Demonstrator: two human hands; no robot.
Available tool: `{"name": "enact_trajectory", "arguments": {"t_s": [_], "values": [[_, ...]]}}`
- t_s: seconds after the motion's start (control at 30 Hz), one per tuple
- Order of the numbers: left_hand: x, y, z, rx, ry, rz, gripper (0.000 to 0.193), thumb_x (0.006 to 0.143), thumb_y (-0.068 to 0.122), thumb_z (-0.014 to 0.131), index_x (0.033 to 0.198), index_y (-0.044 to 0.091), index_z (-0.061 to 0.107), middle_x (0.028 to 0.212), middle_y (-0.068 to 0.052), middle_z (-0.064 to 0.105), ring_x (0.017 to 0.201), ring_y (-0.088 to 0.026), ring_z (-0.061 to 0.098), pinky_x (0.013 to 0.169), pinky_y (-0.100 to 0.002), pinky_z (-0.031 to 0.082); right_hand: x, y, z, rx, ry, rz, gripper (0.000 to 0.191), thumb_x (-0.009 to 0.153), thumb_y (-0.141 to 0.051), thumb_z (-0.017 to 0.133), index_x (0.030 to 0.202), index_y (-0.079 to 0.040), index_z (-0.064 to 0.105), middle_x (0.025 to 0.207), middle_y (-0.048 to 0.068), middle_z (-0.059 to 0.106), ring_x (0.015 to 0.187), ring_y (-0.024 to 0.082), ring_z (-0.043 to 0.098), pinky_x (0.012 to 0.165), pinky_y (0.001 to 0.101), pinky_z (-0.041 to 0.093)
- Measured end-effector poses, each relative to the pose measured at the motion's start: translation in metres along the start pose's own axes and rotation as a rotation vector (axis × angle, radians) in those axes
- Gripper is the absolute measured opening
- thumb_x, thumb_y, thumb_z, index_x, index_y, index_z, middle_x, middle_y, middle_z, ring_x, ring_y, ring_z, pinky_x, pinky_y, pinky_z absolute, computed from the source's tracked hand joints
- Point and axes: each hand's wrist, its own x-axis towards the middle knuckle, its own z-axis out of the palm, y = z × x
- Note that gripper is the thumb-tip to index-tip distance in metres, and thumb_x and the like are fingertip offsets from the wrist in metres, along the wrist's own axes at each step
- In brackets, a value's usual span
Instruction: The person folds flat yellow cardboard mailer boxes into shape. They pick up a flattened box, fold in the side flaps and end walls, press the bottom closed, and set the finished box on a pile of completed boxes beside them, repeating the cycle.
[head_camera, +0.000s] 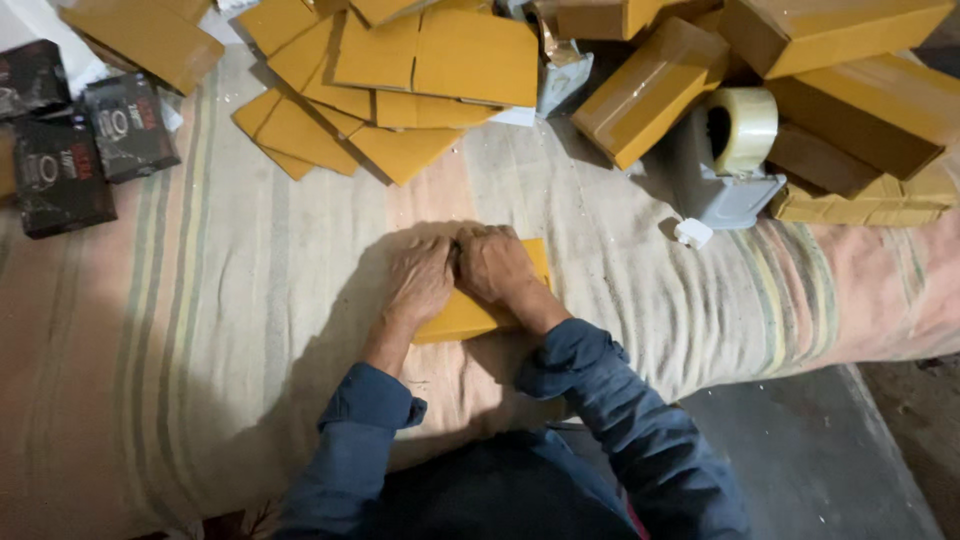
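A flat yellow-brown cardboard piece (462, 318) lies on the striped cloth in front of me. My left hand (420, 280) and my right hand (495, 264) rest side by side on top of it, fingers curled down and pressing on the cardboard. Both hands cover most of the piece; only its near edge and right corner show. Dark blue sleeves cover both forearms.
Several flat cardboard blanks (400, 75) lie piled at the back centre. Assembled cardboard boxes (650, 90) are stacked at the back right around a grey tape dispenser (725, 160) with a clear roll. Black product boxes (60, 150) sit at the left. The striped cloth (200, 300) ends near grey floor (800, 450).
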Motion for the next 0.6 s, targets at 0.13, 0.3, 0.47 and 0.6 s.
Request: {"name": "enact_trajectory", "arguments": {"t_s": [0.13, 0.3, 0.47, 0.6], "values": [[-0.002, -0.007, -0.003, -0.027, 0.024, 0.058, 0.024, 0.103, 0.024, 0.049, 0.106, 0.005, 0.062, 0.107, -0.019, 0.067, 0.106, -0.040, 0.060, 0.098, -0.052, 0.046, 0.005, 0.010, 0.002, 0.022, -0.210, 0.093, 0.028, 0.096, -0.033, 0.058, 0.090, -0.006, 0.066, 0.080, 0.021, 0.071, 0.079, 0.041, 0.070, 0.072, 0.0520, 0.054], [-0.009, -0.004, -0.002, -0.065, 0.005, -0.012, 0.025, 0.104, 0.027, 0.049, 0.112, 0.009, 0.065, 0.110, -0.017, 0.067, 0.107, -0.039, 0.059, 0.098, -0.051, 0.044, -0.019, 0.038, -0.018, -0.056, -0.235, 0.193, 0.030, 0.100, -0.034, 0.055, 0.089, -0.009, 0.068, 0.087, 0.019, 0.072, 0.083, 0.040, 0.069, 0.077, 0.0510, 0.054], [-0.015, -0.001, -0.006, -0.162, 0.099, 0.090, 0.038, 0.102, 0.034, 0.052, 0.136, 0.019, 0.063, 0.131, -0.014, 0.063, 0.123, -0.035, 0.055, 0.106, -0.049, 0.041, -0.050, 0.026, -0.055, -0.115, -0.256, 0.207, 0.061, 0.092, -0.055, 0.059, 0.125, -0.003, 0.062, 0.130, 0.021, 0.060, 0.124, 0.040, 0.053, 0.105, 0.0544, 0.041], [-0.033, 0.003, -0.013, -0.082, 0.027, 0.206, 0.081, 0.079, 0.064, 0.071, 0.147, 0.026, 0.054, 0.149, -0.018, 0.046, 0.137, -0.040, 0.038, 0.114, -0.054, 0.031, -0.054, 0.003, -0.074, -0.248, -0.367, 0.089, 0.108, 0.071, -0.079, 0.067, 0.145, -0.004, 0.046, 0.149, 0.028, 0.039, 0.144, 0.048, 0.026, 0.116, 0.0658, 0.014]]}}
